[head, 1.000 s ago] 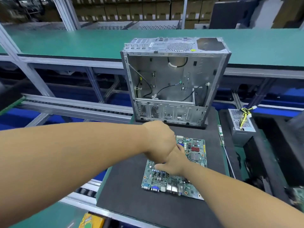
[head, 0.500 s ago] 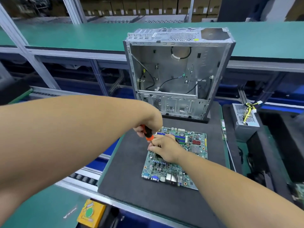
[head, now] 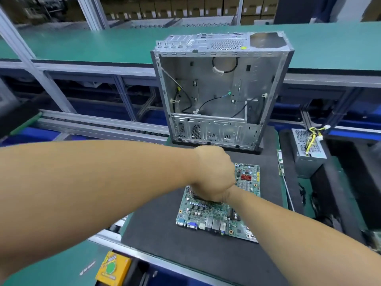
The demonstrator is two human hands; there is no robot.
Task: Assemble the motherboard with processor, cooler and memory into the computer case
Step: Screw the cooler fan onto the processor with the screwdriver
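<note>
Left hand fisted over motherboard, grip contents hidden; right hand covered, state unreadable. Step, judged: board-level fitting. Next: steady downward alignment.

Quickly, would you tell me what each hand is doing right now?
Left hand: fist over the motherboard; contents hidden.
Right hand: hidden behind the left.

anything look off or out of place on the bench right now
Nothing stands out. The motherboard lies flat on the black mat, the open computer case stands upright behind it with loose cables inside, and the power supply sits to the right. Both hands work over the board.
</note>
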